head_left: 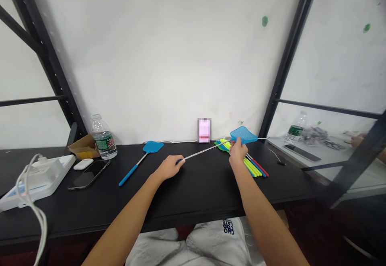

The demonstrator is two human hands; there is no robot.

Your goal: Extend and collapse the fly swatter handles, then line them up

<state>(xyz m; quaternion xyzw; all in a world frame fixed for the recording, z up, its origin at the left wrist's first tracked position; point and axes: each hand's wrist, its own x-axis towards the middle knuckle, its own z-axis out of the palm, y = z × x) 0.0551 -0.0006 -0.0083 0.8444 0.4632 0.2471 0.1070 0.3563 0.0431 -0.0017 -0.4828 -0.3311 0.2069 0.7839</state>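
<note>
A blue fly swatter [247, 135] with an extended metal shaft is held above the black desk in both hands. My left hand [170, 167] is closed around its handle, which it mostly hides. My right hand [238, 151] grips it where the shaft meets the mesh head. Just under and beside my right hand lies a pile of fly swatters [252, 168] with yellow, blue and red handles. Another blue fly swatter [153, 147] rests alone on the desk, left of my left hand, its head toward the wall.
A small screen [204, 130] stands against the wall. At the left are a water bottle [104, 139], a cardboard box [81, 147], a white case [83, 164], a phone [89, 174] and a power strip [57, 173] with white cables. Black metal posts [288, 56] frame the desk [193, 193].
</note>
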